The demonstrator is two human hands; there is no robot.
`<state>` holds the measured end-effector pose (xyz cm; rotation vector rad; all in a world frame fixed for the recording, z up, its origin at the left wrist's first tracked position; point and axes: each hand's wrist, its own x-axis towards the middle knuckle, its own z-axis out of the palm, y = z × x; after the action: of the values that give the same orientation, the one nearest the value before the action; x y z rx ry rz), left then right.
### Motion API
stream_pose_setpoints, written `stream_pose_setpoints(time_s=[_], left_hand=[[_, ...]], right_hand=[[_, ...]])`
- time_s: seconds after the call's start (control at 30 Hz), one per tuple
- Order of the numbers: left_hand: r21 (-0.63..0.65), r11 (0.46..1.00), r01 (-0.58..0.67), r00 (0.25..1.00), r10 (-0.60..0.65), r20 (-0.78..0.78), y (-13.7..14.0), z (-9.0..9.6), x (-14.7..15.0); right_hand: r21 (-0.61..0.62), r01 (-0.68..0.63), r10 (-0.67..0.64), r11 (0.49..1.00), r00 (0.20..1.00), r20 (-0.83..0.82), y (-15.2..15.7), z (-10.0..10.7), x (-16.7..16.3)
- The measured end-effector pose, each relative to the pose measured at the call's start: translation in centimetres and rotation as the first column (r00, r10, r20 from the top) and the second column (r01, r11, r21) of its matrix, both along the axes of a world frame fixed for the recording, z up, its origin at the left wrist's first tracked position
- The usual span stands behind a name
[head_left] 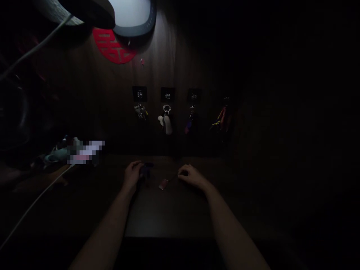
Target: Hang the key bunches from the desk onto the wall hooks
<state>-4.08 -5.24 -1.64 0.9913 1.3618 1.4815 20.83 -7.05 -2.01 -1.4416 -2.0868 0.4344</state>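
The scene is very dark. My left hand (pixel 132 175) rests on the dark wooden surface, its fingers curled against a small dark-blue object (pixel 145 171) whose kind is hard to make out. To the right, my right hand (pixel 192 175) has thumb and fingertips brought together in a pinch. From there a thin dark cord seems to run to a small reddish-pink tag (pixel 163 184), which lies on the surface between my hands.
Several key bunches hang from wall hooks, among them silver keys (pixel 140 111) and a white key fob (pixel 168 124). A lit lamp (pixel 132 17) and a red paper cut-out (pixel 115 48) are above. At left are a white cable (pixel 42 194) and a blurred-out item (pixel 87 152).
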Motion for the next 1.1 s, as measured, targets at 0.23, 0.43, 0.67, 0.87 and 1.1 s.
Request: stream_pose_setpoints(time_s=[0.23,0.43,0.67,0.87,1.1], left_hand=[[0.170,0.982,0.085,0.847,0.018,-0.531,0.3,-1.1,-0.1],[0.152,0.971,0.187,0.611,0.006,-0.792,-0.2,-1.4,-0.2],[0.168,0.976,0.137,0.376,0.105,-0.920,-1.5,-0.8,0.6],[0.340,0.850,0.401,0.493,0.113,-0.863,-2.3,-0.3,2.3],[0.306,0.779,0.547,0.495,-0.006,-0.869,-2.8,-0.2,3.4]], right_hand=[[-0.045,0.059,-0.065,0.997,0.985,-0.160,-0.4,0.6,-0.3],[-0.172,0.082,-0.154,0.982,0.874,-0.461,0.1,0.2,-0.8],[-0.286,-0.027,-0.209,0.958,0.621,-0.756,0.1,0.7,-2.0],[-0.343,-0.129,-0.267,0.930,0.401,-0.876,-0.3,1.1,-3.0],[-0.345,-0.294,-0.261,0.892,0.289,-0.921,-1.1,1.7,-3.8]])
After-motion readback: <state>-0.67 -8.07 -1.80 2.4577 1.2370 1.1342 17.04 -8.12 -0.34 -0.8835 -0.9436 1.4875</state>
